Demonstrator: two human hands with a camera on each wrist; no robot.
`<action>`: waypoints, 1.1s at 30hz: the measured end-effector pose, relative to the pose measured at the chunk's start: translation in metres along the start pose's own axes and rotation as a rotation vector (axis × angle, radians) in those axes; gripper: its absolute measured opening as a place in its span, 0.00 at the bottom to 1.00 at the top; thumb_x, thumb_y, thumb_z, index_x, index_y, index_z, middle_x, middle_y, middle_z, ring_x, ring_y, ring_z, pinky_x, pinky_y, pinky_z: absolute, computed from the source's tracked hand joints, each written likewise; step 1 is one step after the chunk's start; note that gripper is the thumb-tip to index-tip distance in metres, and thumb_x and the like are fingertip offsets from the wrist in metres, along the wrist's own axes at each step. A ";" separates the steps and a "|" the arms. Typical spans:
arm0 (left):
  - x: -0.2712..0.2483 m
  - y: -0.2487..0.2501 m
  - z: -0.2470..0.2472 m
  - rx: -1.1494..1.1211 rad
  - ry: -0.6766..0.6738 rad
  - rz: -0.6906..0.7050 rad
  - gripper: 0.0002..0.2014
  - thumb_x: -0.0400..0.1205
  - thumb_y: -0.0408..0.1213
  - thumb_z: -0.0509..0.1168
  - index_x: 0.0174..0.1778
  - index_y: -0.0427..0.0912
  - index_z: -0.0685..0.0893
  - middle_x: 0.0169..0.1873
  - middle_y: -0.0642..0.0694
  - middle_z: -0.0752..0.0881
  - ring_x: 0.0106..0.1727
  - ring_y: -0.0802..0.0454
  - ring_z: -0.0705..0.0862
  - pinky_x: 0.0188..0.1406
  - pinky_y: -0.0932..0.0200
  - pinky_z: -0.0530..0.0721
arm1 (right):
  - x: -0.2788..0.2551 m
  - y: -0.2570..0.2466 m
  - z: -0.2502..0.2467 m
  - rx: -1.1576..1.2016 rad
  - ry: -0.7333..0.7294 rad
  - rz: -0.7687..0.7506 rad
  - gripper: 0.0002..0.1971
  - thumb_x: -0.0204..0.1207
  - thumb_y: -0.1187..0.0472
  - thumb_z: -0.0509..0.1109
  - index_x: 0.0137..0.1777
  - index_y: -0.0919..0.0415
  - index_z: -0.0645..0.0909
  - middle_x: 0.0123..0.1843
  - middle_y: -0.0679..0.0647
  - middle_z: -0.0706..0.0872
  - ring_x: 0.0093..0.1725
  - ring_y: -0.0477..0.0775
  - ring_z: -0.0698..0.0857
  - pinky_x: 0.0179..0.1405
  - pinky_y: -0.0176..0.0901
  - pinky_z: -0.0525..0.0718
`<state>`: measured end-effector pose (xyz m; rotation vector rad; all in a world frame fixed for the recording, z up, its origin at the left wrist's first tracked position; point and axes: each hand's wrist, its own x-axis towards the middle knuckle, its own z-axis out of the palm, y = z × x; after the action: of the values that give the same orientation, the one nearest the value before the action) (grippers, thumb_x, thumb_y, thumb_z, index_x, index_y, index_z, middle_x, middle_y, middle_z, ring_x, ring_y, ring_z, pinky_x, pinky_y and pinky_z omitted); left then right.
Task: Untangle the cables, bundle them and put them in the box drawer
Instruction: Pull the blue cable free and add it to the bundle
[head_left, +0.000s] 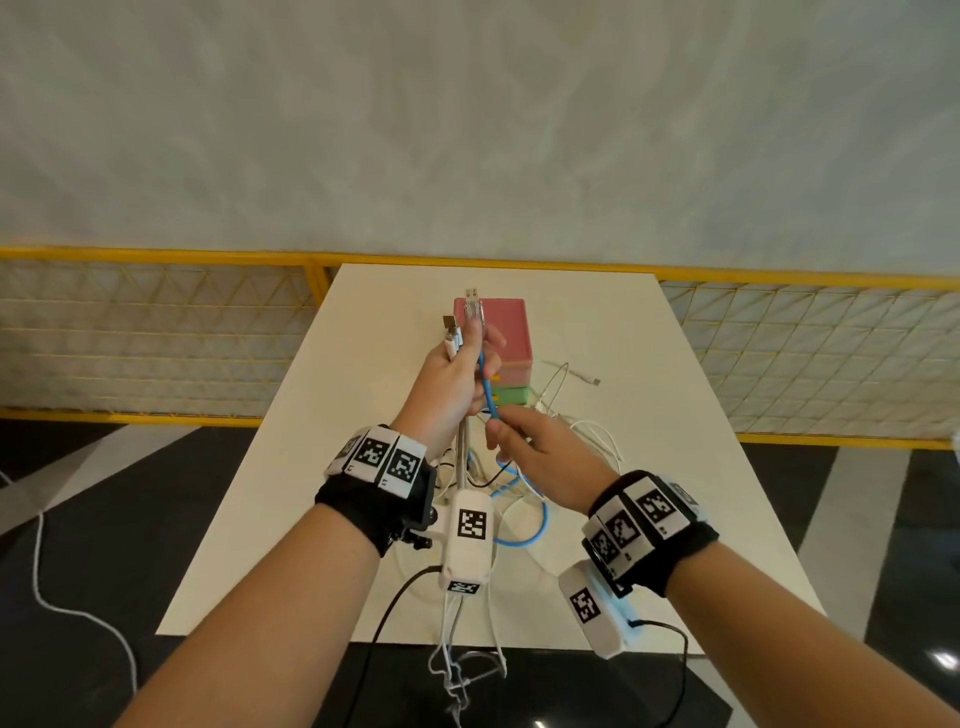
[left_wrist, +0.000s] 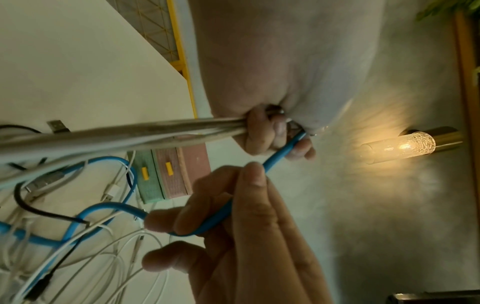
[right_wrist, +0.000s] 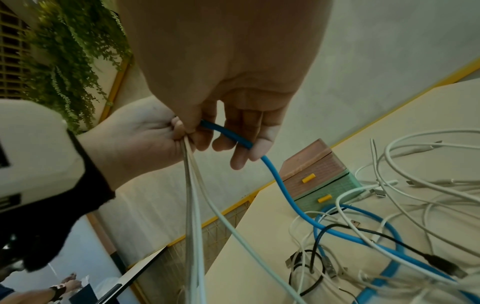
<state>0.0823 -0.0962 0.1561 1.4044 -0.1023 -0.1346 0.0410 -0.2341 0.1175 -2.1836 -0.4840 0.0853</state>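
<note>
The blue cable (head_left: 487, 387) is stretched upright between the hands: its plug end is gripped with other cable ends in the left hand (head_left: 451, 384), its lower run pinched by the right hand (head_left: 540, 457), nearer the tangle (head_left: 519, 488) on the counter (head_left: 675, 467).

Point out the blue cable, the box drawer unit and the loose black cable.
blue cable (head_left: 487, 392): head view, taut stretch between both hands.
box drawer unit (head_left: 506, 332): head view, pink top.
black cable (right_wrist: 384, 236): right wrist view, mid-length over the tangle.
</note>
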 end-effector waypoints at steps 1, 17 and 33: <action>0.000 0.002 0.000 0.005 0.007 0.015 0.21 0.90 0.53 0.48 0.46 0.45 0.81 0.25 0.51 0.72 0.19 0.59 0.61 0.16 0.65 0.59 | 0.000 0.000 -0.001 0.006 -0.002 -0.003 0.14 0.85 0.54 0.55 0.41 0.55 0.76 0.39 0.56 0.83 0.41 0.54 0.83 0.46 0.46 0.80; -0.010 0.061 -0.005 -0.144 -0.012 0.178 0.16 0.88 0.50 0.57 0.39 0.44 0.76 0.18 0.55 0.60 0.17 0.59 0.55 0.15 0.66 0.53 | -0.006 0.028 -0.001 0.057 -0.142 0.090 0.15 0.87 0.57 0.50 0.39 0.58 0.71 0.36 0.55 0.78 0.36 0.50 0.78 0.38 0.26 0.76; -0.019 0.053 0.000 0.534 -0.159 0.004 0.17 0.88 0.51 0.57 0.52 0.42 0.85 0.26 0.44 0.87 0.13 0.58 0.70 0.14 0.68 0.67 | 0.031 -0.037 -0.073 -0.096 0.191 -0.113 0.12 0.79 0.57 0.67 0.33 0.50 0.76 0.30 0.49 0.72 0.29 0.40 0.70 0.32 0.30 0.68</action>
<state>0.0656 -0.0852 0.2086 1.9252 -0.2884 -0.2271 0.0749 -0.2575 0.1955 -2.2259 -0.5097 -0.2101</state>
